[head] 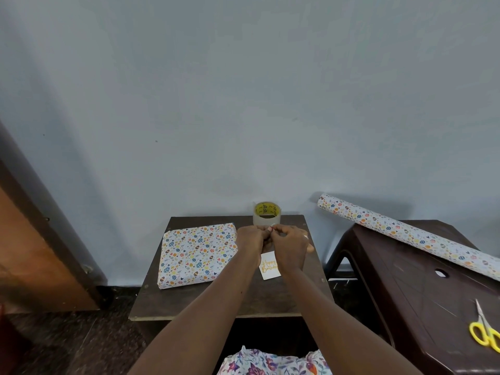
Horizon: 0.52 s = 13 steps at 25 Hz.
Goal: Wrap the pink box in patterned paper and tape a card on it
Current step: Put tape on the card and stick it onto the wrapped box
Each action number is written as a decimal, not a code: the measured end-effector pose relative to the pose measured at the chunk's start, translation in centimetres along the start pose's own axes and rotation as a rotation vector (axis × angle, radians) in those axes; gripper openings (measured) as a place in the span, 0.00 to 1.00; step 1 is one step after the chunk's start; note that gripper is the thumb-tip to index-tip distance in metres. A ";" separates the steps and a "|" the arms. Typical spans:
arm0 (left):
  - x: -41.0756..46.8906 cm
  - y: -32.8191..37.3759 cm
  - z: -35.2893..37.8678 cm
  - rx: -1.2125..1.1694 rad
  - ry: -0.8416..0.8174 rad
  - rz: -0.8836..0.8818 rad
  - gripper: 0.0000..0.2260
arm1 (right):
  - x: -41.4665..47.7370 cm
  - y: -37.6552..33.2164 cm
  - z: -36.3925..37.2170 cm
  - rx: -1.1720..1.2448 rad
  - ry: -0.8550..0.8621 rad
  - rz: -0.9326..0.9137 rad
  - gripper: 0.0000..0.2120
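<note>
Fingertips (266,231) of left hand (250,238) and right hand (290,246) pinch together, seemingly on a clear tape strip (271,229), near the tape roll (266,213). Card (269,267) lies on the table (216,301) under the right hand; wrapped box (197,254) lies flat, left of it.

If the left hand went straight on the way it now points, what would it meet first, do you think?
Probably the roll of clear tape, standing just beyond the left hand near the far edge of the table; depth is unclear. The right hand touches its fingers.
</note>
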<state>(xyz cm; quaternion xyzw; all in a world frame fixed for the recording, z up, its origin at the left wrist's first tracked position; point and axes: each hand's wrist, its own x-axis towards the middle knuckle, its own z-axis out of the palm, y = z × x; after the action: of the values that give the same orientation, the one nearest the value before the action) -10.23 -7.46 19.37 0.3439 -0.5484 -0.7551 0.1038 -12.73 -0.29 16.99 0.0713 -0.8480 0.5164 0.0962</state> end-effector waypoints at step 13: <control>0.0 -0.9 -0.7 0.237 0.037 0.188 0.04 | 0.1 0.2 0.1 -0.228 0.006 -0.103 0.09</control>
<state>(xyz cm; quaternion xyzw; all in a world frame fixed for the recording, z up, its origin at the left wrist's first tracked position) -9.57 -7.69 18.47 0.3149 -0.6614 -0.6655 0.1428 -12.94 -0.23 16.79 0.1020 -0.8962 0.4110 0.1325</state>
